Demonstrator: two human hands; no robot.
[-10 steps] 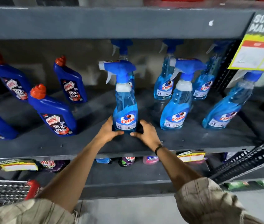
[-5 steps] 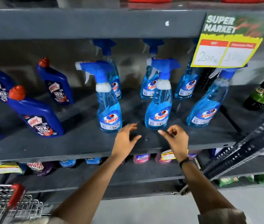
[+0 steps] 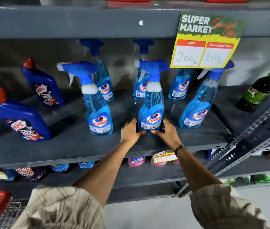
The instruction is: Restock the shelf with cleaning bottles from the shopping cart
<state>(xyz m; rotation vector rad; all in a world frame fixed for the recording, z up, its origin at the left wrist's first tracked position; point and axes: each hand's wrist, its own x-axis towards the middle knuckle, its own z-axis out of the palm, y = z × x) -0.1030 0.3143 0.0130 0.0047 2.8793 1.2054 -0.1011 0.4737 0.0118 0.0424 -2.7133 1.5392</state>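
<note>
A blue Colin spray bottle [image 3: 151,103] stands upright in the front row of the grey shelf [image 3: 68,146]. My left hand [image 3: 131,131] cups its base on the left and my right hand [image 3: 168,133] cups it on the right. Another front-row spray bottle [image 3: 97,111] stands to its left, and a third [image 3: 197,106] leans to its right. Three more spray bottles stand behind them, such as the one at the back left [image 3: 103,81]. Dark blue Harpic bottles with orange caps [image 3: 20,119] fill the shelf's left part.
A yellow price sign [image 3: 203,45] hangs from the shelf above. A dark green-capped bottle [image 3: 258,93] stands at the right behind a slanted perforated metal strut [image 3: 253,139]. The cart's wire basket with a red handle [image 3: 0,205] shows at the bottom left. Packets lie on the lower shelf.
Both hands have left the first front-row bottle, passed through open air, and now close around the base of the middle front-row bottle. My view has shifted to the right.
</note>
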